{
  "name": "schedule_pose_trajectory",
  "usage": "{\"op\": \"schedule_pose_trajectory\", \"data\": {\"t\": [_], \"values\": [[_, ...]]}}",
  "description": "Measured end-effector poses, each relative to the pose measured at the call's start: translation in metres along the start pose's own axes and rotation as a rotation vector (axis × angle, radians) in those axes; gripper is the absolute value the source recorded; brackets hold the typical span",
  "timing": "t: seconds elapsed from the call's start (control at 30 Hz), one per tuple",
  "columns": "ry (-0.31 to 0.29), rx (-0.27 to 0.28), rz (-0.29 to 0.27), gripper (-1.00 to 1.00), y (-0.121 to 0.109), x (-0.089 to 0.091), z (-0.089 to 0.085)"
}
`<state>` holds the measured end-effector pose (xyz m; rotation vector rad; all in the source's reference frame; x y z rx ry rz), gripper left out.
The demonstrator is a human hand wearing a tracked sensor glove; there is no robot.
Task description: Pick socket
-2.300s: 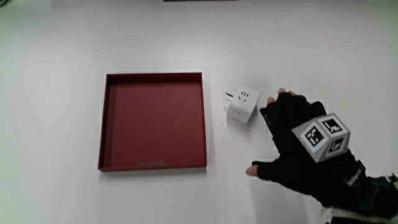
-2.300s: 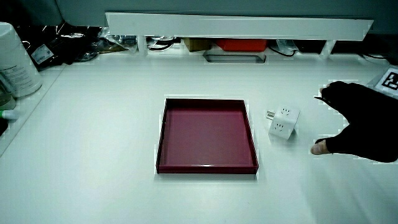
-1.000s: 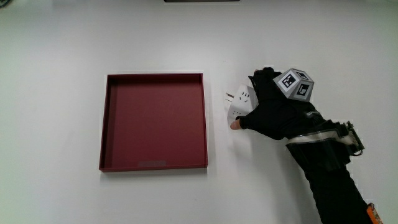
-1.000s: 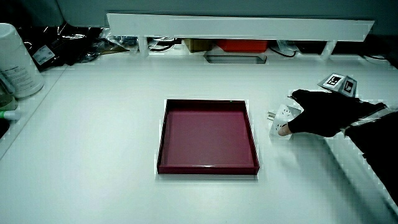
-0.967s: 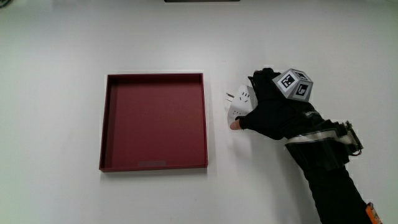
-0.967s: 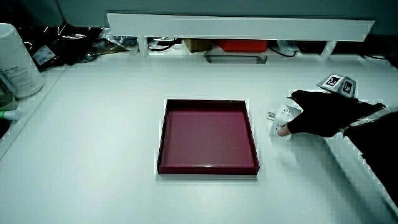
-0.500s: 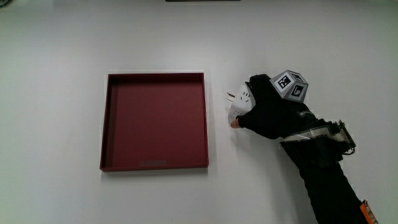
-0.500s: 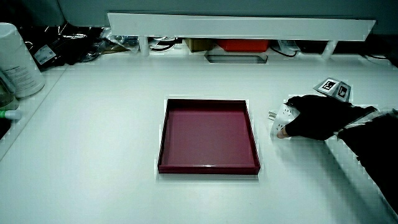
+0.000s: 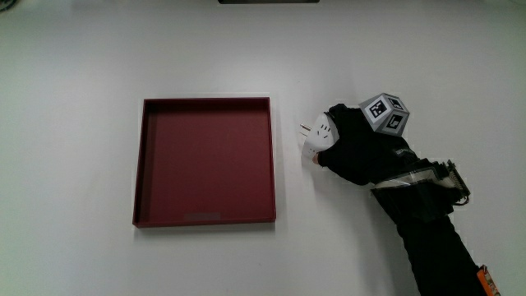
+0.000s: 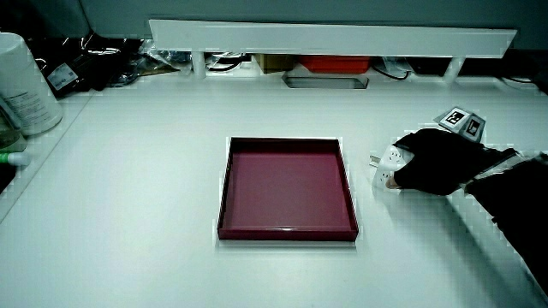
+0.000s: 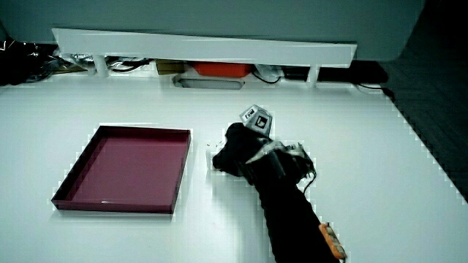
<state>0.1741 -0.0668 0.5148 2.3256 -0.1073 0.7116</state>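
- Fingers (image 9: 335, 113) of the gloved hand (image 9: 362, 152) are curled around the white socket (image 9: 319, 136), gripping it.
- Socket sits on the white tabletop (image 9: 99, 49), just beside the red tray (image 9: 204, 159), its prongs pointing toward the tray.
- Patterned cube (image 9: 385, 113) rides on the hand's back; both side views show the same grasp (image 10: 428, 162) (image 11: 238, 153).

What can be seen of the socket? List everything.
The socket is a small white cube-shaped plug adapter, plastic by its look, with slot holes on its upward face and metal prongs pointing toward the red tray. It sits on the white table beside the tray without touching it. The hand wraps over it, fingers closed on it, hiding much of it.
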Motion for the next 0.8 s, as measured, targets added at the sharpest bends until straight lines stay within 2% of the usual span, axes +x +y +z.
{"op": "schedule_pose_trajectory", "data": {"t": [0.13,0.33,0.37,0.57,0.67,0.77,0.8], "values": [[0.004,0.002,0.013,1.0,-0.001,0.0,0.0],[0.001,0.017,0.057,1.0,-0.008,-0.014,0.009],[0.018,0.009,0.075,1.0,-0.01,-0.017,0.01],[-0.008,0.025,0.165,1.0,-0.02,-0.051,0.014],[-0.001,0.019,0.23,1.0,-0.028,-0.071,0.013],[-0.023,-0.005,0.278,1.0,-0.03,-0.085,0.006],[-0.01,0.002,0.298,1.0,-0.035,-0.094,0.008]]}}
